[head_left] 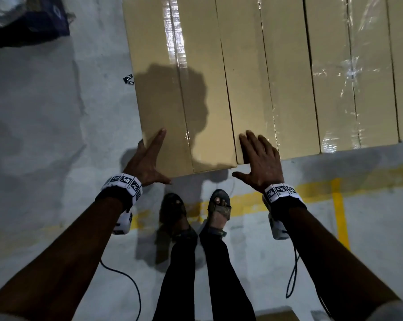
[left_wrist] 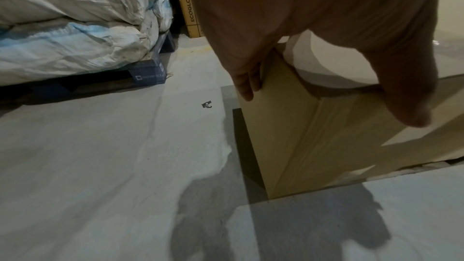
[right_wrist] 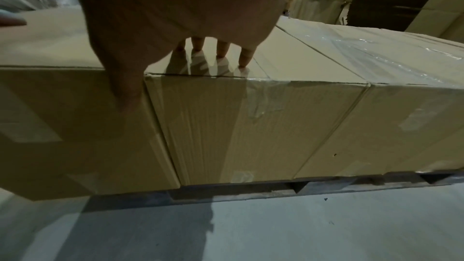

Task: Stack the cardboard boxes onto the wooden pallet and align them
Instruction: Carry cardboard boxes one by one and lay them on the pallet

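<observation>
Several long cardboard boxes lie side by side on a low wooden pallet (right_wrist: 251,194). The leftmost box (head_left: 172,89) sticks out slightly nearer to me than the second box (head_left: 249,89). My left hand (head_left: 149,158) straddles the leftmost box's near left corner: straight fingers (left_wrist: 246,86) lie along its left side and the thumb (left_wrist: 411,106) is at its near end. My right hand (head_left: 258,156) lies flat on the second box's near end, with its fingertips (right_wrist: 243,61) on the taped top and its thumb (right_wrist: 125,90) down over the leftmost box's end face.
My sandalled feet (head_left: 195,209) stand close to the pallet on a grey floor with yellow lines (head_left: 311,188). A small paper scrap (head_left: 128,79) lies left of the boxes. White sacks (left_wrist: 75,27) on a blue pallet and an ECOGLO carton (left_wrist: 187,7) stand further left.
</observation>
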`<state>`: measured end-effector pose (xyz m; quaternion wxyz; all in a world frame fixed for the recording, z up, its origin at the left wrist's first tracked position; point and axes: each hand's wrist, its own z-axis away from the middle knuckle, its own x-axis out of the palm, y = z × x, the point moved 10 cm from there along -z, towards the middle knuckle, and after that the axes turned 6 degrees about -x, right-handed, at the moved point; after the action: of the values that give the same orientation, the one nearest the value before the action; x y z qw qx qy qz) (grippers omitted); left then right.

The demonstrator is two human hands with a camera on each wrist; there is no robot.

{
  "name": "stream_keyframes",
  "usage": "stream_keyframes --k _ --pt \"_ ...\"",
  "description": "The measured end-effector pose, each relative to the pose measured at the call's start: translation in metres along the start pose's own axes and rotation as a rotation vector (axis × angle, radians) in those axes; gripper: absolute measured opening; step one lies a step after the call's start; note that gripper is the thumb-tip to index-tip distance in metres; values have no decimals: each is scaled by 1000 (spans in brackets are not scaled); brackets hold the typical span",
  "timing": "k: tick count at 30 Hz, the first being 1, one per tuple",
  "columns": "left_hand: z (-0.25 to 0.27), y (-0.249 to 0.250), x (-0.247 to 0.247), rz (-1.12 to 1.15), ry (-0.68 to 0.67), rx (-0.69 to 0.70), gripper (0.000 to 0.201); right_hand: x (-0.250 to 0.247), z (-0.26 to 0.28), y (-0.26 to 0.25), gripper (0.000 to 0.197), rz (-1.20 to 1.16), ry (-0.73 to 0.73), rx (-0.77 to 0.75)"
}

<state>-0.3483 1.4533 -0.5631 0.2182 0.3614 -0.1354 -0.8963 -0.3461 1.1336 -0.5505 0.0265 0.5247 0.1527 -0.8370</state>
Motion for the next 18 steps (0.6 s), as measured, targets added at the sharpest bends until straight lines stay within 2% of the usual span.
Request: stream_keyframes --k 4,18 --pt "-3 -6 1 -38 4 4 155 -5 -2 -3 105 -13 77 24" --pt "-6 -7 0 -108 -19 -40 157 -20 -12 -9 97 99 106 -10"
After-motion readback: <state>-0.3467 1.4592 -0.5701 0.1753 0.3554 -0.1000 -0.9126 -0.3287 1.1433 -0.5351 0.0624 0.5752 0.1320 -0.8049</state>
